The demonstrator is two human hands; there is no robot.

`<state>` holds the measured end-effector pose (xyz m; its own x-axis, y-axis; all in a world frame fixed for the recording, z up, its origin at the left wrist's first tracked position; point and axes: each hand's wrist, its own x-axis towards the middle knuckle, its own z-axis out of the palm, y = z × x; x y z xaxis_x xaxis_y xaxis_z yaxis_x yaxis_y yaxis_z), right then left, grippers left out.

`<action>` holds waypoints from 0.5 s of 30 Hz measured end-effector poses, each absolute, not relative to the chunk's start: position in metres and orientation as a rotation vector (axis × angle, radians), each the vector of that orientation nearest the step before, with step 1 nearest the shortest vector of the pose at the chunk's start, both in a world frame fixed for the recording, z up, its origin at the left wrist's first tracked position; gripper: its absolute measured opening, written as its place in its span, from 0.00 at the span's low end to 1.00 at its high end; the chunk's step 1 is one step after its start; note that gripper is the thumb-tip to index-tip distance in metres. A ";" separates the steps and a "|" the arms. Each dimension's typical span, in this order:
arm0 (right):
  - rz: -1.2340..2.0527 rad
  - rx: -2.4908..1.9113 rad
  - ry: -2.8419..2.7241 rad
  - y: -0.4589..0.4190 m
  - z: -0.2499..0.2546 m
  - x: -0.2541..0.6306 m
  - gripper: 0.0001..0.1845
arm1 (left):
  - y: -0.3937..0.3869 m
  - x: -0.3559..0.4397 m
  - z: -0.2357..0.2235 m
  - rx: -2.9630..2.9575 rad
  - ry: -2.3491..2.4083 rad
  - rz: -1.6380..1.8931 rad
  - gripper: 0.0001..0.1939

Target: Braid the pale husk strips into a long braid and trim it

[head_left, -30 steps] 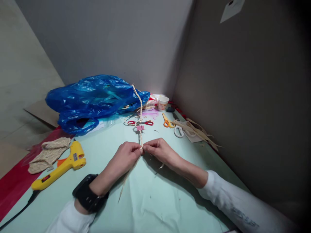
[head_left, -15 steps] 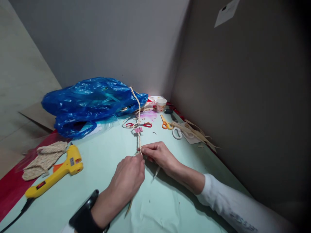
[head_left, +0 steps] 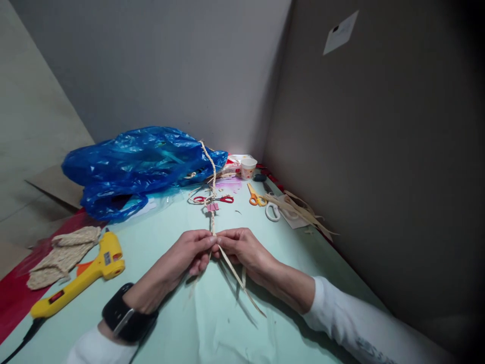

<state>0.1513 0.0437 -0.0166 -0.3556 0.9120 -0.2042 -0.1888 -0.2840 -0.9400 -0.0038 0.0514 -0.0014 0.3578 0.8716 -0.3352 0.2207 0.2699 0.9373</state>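
A thin braided cord (head_left: 212,220) of pale straw runs from the blue bag down the middle of the table to my fingers. At its near end, my left hand (head_left: 191,251) pinches the straw between thumb and forefinger. My right hand (head_left: 245,247) pinches the same spot from the other side, so the fingertips almost meet. Loose straw strands (head_left: 242,283) hang toward me below the fingers, one long one slanting to the right. A pink clip (head_left: 212,207) sits on the cord farther up, beside red-handled scissors (head_left: 227,199).
A blue plastic bag (head_left: 132,156) lies at the back left. On the left are a yellow glue gun (head_left: 89,278) and a woven straw piece (head_left: 62,255). Orange scissors (head_left: 256,196), white-handled scissors (head_left: 273,212), straw strips (head_left: 303,212) and a paper cup (head_left: 248,168) stand toward the right wall.
My left hand has turned from back-up to thumb-on-top and pinches beside the right. A long strand now swings out to the lower right. The view has shifted slightly.
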 end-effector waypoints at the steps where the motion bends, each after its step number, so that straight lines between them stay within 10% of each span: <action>1: 1.747 -1.028 -1.150 0.044 -0.017 0.151 0.11 | 0.051 -0.002 -0.004 1.199 1.127 0.613 0.15; 15: 0.209 -1.388 -2.295 0.033 -0.006 0.160 0.10 | 0.046 0.003 -0.012 1.315 1.343 0.754 0.10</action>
